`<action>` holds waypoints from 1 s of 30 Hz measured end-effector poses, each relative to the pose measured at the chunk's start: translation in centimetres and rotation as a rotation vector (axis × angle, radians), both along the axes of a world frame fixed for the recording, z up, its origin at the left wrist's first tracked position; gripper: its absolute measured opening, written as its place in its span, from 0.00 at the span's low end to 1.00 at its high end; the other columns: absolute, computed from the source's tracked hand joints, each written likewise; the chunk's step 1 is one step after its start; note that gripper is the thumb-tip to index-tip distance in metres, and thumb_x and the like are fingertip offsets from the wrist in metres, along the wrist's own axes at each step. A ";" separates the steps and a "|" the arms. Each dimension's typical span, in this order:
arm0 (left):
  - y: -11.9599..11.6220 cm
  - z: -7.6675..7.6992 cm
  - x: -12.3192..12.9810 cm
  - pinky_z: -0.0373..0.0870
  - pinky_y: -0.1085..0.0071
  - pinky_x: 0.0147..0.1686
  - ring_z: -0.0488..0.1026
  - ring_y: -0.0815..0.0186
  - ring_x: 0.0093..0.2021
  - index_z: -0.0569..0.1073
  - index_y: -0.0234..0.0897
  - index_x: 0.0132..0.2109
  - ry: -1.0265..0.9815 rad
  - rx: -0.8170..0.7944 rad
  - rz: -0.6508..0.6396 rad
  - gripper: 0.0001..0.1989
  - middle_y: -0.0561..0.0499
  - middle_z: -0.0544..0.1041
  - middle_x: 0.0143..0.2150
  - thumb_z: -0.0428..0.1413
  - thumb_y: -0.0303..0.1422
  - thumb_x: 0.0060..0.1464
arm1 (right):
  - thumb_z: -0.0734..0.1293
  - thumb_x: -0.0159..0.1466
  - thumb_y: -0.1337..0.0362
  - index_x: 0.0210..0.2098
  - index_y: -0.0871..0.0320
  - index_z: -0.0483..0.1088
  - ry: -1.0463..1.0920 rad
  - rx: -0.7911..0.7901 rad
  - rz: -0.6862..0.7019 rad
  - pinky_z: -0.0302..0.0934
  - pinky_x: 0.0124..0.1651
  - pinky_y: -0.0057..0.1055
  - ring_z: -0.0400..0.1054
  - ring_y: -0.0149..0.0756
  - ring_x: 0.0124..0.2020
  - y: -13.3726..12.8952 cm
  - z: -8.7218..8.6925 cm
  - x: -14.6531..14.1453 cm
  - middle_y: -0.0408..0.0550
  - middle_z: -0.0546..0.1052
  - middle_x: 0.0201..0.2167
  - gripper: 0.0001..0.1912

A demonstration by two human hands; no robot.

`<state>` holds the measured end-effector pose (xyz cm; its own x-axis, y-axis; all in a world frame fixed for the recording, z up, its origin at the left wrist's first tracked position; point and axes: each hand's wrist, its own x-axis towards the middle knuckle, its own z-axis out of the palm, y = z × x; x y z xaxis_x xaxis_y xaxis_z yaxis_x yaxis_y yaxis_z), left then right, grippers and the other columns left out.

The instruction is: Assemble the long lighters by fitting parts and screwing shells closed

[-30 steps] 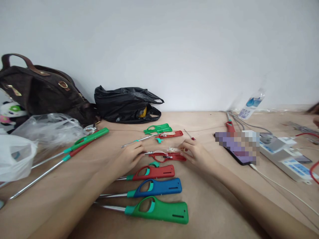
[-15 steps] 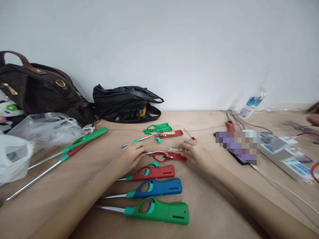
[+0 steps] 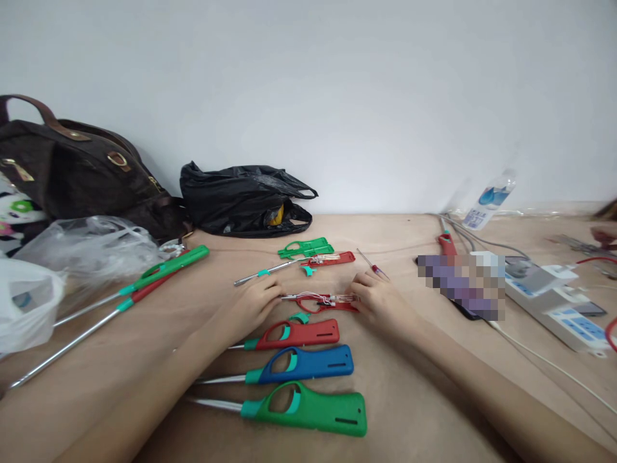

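Observation:
An opened red gas lighter point(image 3: 317, 307) lies between my two hands, its white wires and inner parts showing. My left hand point(image 3: 258, 302) is closed round its metal tube at the left. At the handle end my right hand point(image 3: 378, 299) has its fingers bent on the clear fuel tank point(image 3: 343, 298), which sits in the red shell; its fingertips are partly hidden. Just below lies a loose teal trigger point(image 3: 301, 317). Beyond are another opened red lighter point(image 3: 332, 259), a second teal trigger point(image 3: 309, 271), a green handle shell point(image 3: 308, 247) and a screwdriver point(image 3: 375, 266).
Nearer me lie whole red point(image 3: 308, 333), blue point(image 3: 318, 361) and green point(image 3: 322, 411) lighters. Plastic bags and a backpack point(image 3: 91, 173) stand left. At right are a phone point(image 3: 457, 289), a power strip point(image 3: 554, 308), a bottle point(image 3: 491, 199) and another person's hand point(image 3: 605, 236).
The clear fuel tank, earlier above the red shell, has come down into it under my right fingers. My left hand stays on the tube.

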<state>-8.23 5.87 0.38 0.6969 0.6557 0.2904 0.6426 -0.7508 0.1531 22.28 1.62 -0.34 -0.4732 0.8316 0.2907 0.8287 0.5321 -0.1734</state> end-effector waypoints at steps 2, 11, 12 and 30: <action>0.0 0.0 0.0 0.70 0.65 0.45 0.73 0.60 0.45 0.75 0.39 0.42 0.019 0.002 0.008 0.13 0.47 0.75 0.45 0.47 0.24 0.61 | 0.63 0.62 0.73 0.36 0.58 0.70 0.012 -0.010 0.007 0.58 0.45 0.38 0.64 0.42 0.43 -0.1 0.2 0.1 0.51 0.71 0.38 0.07; 0.1 -0.4 -0.1 0.70 0.64 0.44 0.73 0.59 0.44 0.76 0.39 0.43 0.004 0.024 0.004 0.13 0.47 0.74 0.45 0.47 0.24 0.61 | 0.68 0.62 0.67 0.42 0.58 0.70 0.076 -0.026 0.097 0.61 0.47 0.41 0.64 0.44 0.45 -0.7 0.6 -0.8 0.52 0.72 0.43 0.09; 0.1 -0.4 -0.1 0.70 0.64 0.44 0.73 0.60 0.44 0.76 0.39 0.43 -0.004 0.028 -0.001 0.13 0.47 0.75 0.44 0.47 0.24 0.60 | 0.68 0.61 0.68 0.42 0.58 0.70 0.073 -0.024 0.097 0.61 0.47 0.41 0.65 0.44 0.45 -0.7 0.4 -0.9 0.52 0.72 0.42 0.09; 0.0 -0.4 -0.2 0.69 0.68 0.41 0.73 0.61 0.44 0.75 0.38 0.40 0.027 0.085 -0.039 0.13 0.48 0.75 0.43 0.47 0.22 0.59 | 0.53 0.71 0.52 0.33 0.62 0.73 -0.184 -0.144 -0.676 0.46 0.56 0.62 0.73 0.48 0.35 0.9 1.9 1.8 0.59 0.79 0.32 0.24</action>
<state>-8.47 5.87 -0.01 0.7296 0.6020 0.3244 0.6159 -0.7846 0.0708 24.07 2.51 1.51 0.1288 0.9842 0.1214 0.9916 -0.1262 -0.0290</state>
